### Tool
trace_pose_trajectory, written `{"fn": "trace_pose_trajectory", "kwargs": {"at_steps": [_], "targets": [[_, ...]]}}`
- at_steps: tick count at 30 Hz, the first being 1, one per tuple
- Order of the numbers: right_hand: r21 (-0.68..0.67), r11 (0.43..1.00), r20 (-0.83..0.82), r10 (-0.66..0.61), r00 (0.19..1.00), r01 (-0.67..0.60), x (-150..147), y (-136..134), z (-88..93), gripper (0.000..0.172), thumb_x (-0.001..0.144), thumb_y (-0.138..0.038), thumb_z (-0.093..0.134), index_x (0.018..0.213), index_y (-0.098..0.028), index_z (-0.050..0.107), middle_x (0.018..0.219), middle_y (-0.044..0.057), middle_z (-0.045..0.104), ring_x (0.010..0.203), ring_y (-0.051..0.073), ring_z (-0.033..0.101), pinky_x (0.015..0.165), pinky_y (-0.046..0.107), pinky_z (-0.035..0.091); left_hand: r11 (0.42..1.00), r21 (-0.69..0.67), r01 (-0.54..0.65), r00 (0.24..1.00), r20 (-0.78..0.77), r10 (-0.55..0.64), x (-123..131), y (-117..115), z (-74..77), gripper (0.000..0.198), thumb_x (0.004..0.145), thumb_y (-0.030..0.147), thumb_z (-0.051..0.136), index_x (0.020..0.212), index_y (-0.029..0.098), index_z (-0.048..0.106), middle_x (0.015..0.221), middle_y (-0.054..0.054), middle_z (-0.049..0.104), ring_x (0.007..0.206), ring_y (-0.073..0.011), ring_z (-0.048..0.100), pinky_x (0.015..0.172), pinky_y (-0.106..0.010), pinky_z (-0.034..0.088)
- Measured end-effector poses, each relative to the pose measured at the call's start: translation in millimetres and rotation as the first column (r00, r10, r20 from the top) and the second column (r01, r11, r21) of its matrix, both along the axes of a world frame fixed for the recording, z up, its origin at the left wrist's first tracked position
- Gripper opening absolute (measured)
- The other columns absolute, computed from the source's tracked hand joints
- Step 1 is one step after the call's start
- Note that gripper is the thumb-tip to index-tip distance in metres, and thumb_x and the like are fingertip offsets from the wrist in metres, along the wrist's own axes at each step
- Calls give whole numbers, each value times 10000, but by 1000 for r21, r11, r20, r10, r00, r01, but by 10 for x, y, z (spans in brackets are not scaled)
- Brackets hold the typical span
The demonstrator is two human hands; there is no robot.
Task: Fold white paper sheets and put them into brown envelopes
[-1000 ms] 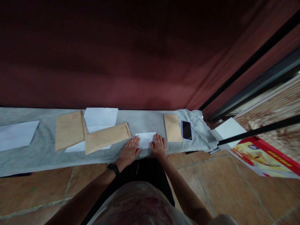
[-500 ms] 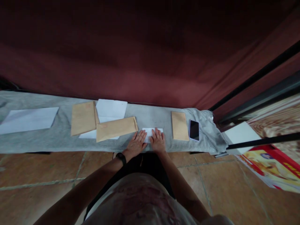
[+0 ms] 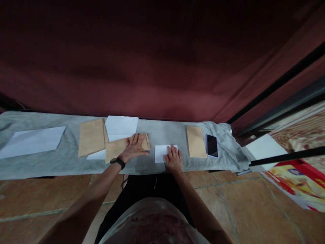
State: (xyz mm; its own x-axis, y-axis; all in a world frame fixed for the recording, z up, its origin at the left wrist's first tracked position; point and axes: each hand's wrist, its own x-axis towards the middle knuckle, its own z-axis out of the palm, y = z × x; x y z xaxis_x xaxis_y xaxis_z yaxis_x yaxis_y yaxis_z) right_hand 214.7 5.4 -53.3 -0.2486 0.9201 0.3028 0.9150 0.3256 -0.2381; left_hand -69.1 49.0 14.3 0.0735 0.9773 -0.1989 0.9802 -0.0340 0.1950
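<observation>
A small folded white paper (image 3: 161,153) lies on a grey cloth (image 3: 162,131) spread along the floor. My right hand (image 3: 173,157) rests flat on the paper's right part, fingers stretched out. My left hand (image 3: 134,145), with a black band on its wrist, lies flat with spread fingers on the right end of a long brown envelope (image 3: 115,149). That envelope overlaps a white sheet (image 3: 121,126). A second brown envelope (image 3: 91,136) lies just left of it.
A third brown envelope (image 3: 195,146) and a dark phone (image 3: 212,145) lie right of my hands. A long white sheet (image 3: 31,141) lies at the far left. A dark red curtain (image 3: 142,67) hangs behind. Tiled floor (image 3: 254,206) and a colourful poster (image 3: 291,179) are at the right.
My left hand left the folded white paper and moved left onto the long brown envelope. My right hand stays on the paper. The view shifted slightly.
</observation>
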Motion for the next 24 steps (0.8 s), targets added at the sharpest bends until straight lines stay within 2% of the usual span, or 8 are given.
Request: {"fn": "trace_pose_trajectory", "kwargs": {"at_steps": [4,7,10,13,16,19,22,24], "targets": [[-11,1000,-4,-6,1000,6,-5,1,27,541,1038,-372,496,1539,-173,451,1585,162,444,1458,313,407,1202,509,238,997,-68,20,1000,-22,-22,-165,46,59,1201,677,668,737,1632,215,165,1695,-260,109,1565,-453,57,1189,-680,87],[-32,999,2,-5,1000,5,-7,8,56,540,1036,-373,508,1532,-164,462,1588,163,438,1456,313,408,1205,501,233,997,-69,42,999,-18,-43,-181,57,121,1189,675,651,729,1629,218,167,1682,-257,176,1559,-452,100,1184,-678,97],[-52,999,9,-4,1000,5,-9,13,82,542,1037,-373,501,1534,-160,457,1590,168,434,1455,310,408,1205,501,231,997,-48,64,998,-7,-65,-162,75,199,1183,659,608,747,1626,240,174,1624,-231,323,1526,-428,225,1191,-663,95],[-68,998,6,-8,1000,9,-16,7,96,544,1039,-374,490,1542,-171,447,1584,164,446,1458,301,405,1207,495,226,999,-19,47,999,3,-47,-133,71,258,1176,647,558,774,1622,265,186,1560,-197,407,1458,-405,353,1201,-654,86],[-76,997,-9,-15,1000,14,-17,-4,96,539,1039,-370,485,1541,-177,449,1589,158,441,1467,295,396,1211,493,230,996,75,40,998,35,-42,-92,14,270,1135,699,542,752,1627,262,162,1505,-171,471,1418,-384,407,1212,-635,102],[-83,997,-60,-11,998,6,-4,1,112,526,1030,-357,505,1525,-182,471,1595,153,433,1474,295,388,1219,504,236,971,216,102,987,97,-125,-17,-101,240,1117,768,544,713,1637,261,70,1473,-153,513,1387,-351,447,1216,-592,167],[-107,994,-211,-37,977,15,-16,34,202,472,1017,-295,496,1467,-162,538,1547,158,498,1443,285,436,1212,507,279,926,326,189,966,110,-236,92,-234,192,1120,786,533,713,1636,250,41,1471,-155,519,1364,-346,472,1202,-563,231],[-133,991,-383,-59,922,9,-75,60,314,430,1015,-259,449,1404,-154,599,1455,156,593,1372,262,517,1175,468,362,902,366,229,956,88,-279,172,-305,168,1115,784,517,722,1635,225,64,1447,-165,536,1345,-356,487,1195,-562,246]]}}
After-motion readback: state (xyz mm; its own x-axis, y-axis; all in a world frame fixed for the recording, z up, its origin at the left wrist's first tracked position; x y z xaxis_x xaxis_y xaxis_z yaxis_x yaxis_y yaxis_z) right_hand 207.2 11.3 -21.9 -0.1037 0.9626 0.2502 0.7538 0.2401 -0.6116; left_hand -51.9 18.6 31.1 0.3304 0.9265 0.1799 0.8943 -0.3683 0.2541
